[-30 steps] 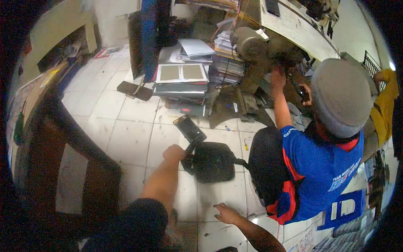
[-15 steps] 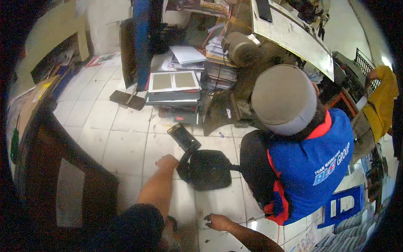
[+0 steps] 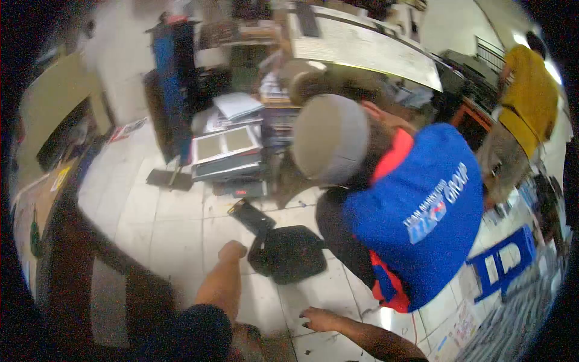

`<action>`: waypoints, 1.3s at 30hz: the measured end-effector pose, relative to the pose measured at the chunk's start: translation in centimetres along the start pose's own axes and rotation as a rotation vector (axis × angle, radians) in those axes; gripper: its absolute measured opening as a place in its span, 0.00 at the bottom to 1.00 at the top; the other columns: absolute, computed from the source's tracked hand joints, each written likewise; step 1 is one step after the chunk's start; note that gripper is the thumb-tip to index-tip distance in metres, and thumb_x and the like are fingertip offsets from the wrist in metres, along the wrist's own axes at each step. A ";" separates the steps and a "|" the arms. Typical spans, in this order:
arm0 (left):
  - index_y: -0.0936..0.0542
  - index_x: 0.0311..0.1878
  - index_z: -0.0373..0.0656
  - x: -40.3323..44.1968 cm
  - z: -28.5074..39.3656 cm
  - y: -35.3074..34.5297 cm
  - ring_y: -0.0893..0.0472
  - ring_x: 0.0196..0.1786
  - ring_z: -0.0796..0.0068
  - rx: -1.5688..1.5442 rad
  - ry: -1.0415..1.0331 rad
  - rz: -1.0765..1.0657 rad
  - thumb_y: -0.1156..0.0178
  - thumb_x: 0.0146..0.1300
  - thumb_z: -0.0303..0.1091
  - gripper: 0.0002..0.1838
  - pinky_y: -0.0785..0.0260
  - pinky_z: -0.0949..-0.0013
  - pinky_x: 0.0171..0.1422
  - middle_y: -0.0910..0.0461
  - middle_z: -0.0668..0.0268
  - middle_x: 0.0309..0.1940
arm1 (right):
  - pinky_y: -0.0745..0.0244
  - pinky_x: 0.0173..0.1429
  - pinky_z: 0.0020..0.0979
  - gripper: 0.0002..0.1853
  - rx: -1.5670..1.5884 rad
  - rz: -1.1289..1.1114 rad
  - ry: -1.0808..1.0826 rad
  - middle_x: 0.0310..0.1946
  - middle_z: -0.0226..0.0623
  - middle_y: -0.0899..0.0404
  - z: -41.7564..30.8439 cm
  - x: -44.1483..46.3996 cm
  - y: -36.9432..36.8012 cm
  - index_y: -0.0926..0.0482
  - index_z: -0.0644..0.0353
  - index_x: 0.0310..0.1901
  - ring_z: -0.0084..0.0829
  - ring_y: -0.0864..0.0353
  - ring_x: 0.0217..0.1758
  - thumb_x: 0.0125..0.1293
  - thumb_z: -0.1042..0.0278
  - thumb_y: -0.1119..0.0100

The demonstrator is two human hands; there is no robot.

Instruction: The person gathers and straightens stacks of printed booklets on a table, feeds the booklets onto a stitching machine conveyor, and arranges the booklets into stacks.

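My left hand [image 3: 232, 248] is low over the white tiles with its fingers curled in. It is right beside the strap side of a small black bag [image 3: 292, 253]; blur hides whether it grips anything. A dark rectangular object with a glossy face [image 3: 250, 216], like a wallet or phone, lies at the bag's far left corner. Nearer to me, my right hand [image 3: 318, 320] hangs above the floor, fingers loosely bent and apart, holding nothing. The bag rests flat on the tiles.
A person in a blue vest [image 3: 422, 211] crouches at the right, and another in a yellow top [image 3: 531, 96] stands behind. Stacked books and papers [image 3: 228, 151] are ahead. A dark cabinet [image 3: 66, 265] borders the left; a blue plastic stool [image 3: 503, 262] is at right.
My view has swung to the right, so most of the scene sits further left. The crouching person has leaned forward, while the yellow-clad person appears more upright. Both my hands keep a similar pose.
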State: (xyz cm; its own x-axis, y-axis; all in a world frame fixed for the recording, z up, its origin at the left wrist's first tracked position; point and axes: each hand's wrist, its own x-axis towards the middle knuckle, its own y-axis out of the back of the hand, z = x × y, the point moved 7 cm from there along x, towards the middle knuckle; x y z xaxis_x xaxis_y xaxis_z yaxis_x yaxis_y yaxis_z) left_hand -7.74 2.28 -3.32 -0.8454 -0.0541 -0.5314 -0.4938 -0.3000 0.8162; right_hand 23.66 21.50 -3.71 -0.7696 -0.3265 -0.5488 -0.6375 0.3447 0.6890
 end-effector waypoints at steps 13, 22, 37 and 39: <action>0.17 0.31 0.45 15.2 -1.7 -7.2 0.21 0.37 0.66 0.120 -0.501 0.020 0.44 0.58 0.38 0.10 0.30 0.62 0.40 0.19 0.61 0.33 | 0.30 0.54 0.45 0.17 0.463 0.785 0.771 0.44 0.46 0.25 -20.7 -28.0 28.7 0.23 0.59 0.46 0.41 0.24 0.49 0.64 0.54 0.45; 0.19 0.25 0.45 14.6 -1.9 -5.8 0.26 0.28 0.74 0.063 -0.468 0.009 0.42 0.58 0.33 0.08 0.35 0.67 0.31 0.23 0.67 0.25 | 0.31 0.35 0.39 0.19 0.329 0.794 1.080 0.24 0.38 0.25 -21.4 -28.9 25.0 0.22 0.60 0.32 0.41 0.23 0.32 0.65 0.49 0.44; 0.17 0.23 0.47 16.0 -1.2 -7.5 0.27 0.15 0.68 -0.061 -0.203 -0.096 0.34 0.54 0.42 0.11 0.36 0.62 0.18 0.27 0.65 0.14 | 0.32 0.38 0.43 0.13 -0.034 0.719 1.232 0.34 0.39 0.26 -22.7 -16.6 10.3 0.25 0.58 0.43 0.46 0.24 0.36 0.65 0.58 0.48; 0.16 0.25 0.48 21.8 -3.2 -9.8 0.23 0.19 0.66 -0.430 -0.492 -0.210 0.39 0.57 0.43 0.12 0.32 0.58 0.23 0.22 0.59 0.18 | 0.32 0.38 0.43 0.13 -0.020 0.690 1.217 0.34 0.40 0.26 -22.0 -15.2 8.7 0.25 0.58 0.43 0.46 0.24 0.37 0.65 0.58 0.48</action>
State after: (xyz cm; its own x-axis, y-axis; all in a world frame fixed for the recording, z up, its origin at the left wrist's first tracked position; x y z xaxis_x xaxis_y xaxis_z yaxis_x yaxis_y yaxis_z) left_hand -20.69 0.97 -23.62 -0.7846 0.4552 -0.4209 -0.6190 -0.6135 0.4904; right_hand 30.59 10.15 21.06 -0.4042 -0.6516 0.6420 -0.1393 0.7375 0.6608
